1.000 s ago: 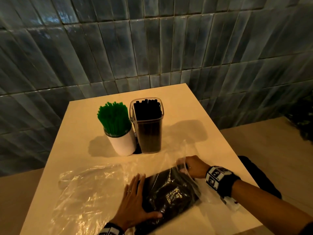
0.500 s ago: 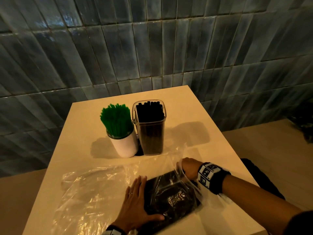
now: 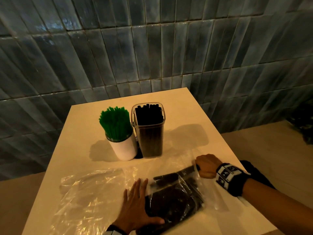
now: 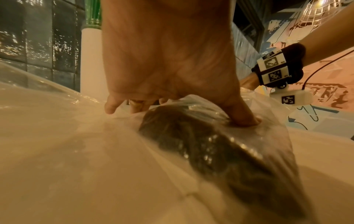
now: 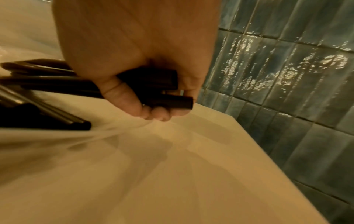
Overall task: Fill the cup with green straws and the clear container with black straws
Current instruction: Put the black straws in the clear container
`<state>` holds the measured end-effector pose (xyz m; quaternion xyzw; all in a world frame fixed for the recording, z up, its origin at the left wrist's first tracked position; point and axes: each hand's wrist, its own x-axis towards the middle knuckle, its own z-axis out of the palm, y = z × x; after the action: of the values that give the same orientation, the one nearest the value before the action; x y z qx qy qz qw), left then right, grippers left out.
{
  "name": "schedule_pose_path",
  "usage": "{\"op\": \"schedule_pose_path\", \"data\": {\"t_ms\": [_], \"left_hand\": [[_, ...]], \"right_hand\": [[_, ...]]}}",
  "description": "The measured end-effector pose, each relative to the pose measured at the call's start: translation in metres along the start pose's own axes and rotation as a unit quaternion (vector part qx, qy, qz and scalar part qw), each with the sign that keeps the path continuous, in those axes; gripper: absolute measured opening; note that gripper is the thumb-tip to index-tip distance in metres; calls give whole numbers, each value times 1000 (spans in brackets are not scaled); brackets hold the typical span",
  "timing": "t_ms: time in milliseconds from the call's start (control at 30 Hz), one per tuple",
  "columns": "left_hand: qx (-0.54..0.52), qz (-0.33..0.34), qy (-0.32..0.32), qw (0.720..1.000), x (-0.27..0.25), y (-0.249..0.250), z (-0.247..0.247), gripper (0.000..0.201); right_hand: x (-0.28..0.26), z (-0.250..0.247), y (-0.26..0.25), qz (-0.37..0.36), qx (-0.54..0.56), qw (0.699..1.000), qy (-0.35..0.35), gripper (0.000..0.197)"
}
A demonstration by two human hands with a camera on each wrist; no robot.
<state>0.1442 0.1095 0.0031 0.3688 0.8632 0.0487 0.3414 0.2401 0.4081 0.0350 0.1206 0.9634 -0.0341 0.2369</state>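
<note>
Curling its fingers (image 5: pixel 122 97) round a few black straws (image 5: pixel 162 91), the right hand (image 3: pixel 205 166) grips them — the left hand (image 3: pixel 135 207) lies flat, fingers straight, pressing the straw bag (image 3: pixel 174 204) beside it.

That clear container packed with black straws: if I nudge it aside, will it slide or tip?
The clear container is tall on a narrow base, so a high push would probably tip it. It stands right beside the cup, which may brace that side. Push low; the black straws likely add little weight.

Left hand (image 3: pixel 135 211) flat, fingers spread; right hand (image 3: pixel 207 166) fisted, wrist banded.
</note>
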Motion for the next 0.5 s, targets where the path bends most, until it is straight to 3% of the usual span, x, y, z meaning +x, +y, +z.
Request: {"op": "schedule_pose_path", "data": {"t_ms": [133, 233, 367, 500], "left_hand": [[32, -8, -5, 999, 2, -1, 1, 140], [48, -6, -6, 999, 3, 0, 2, 139], [49, -2, -15, 999, 5, 0, 0, 145], [35, -9, -27, 999, 7, 4, -7, 147]], "right_hand": [[-31, -2, 52, 67, -29, 997, 6, 29], [-61, -11, 93, 159, -47, 986, -5, 30], [-101, -28, 138, 282, 13, 959, -6, 32], [-127, -54, 149, 322, 27, 946, 14, 31]]}}
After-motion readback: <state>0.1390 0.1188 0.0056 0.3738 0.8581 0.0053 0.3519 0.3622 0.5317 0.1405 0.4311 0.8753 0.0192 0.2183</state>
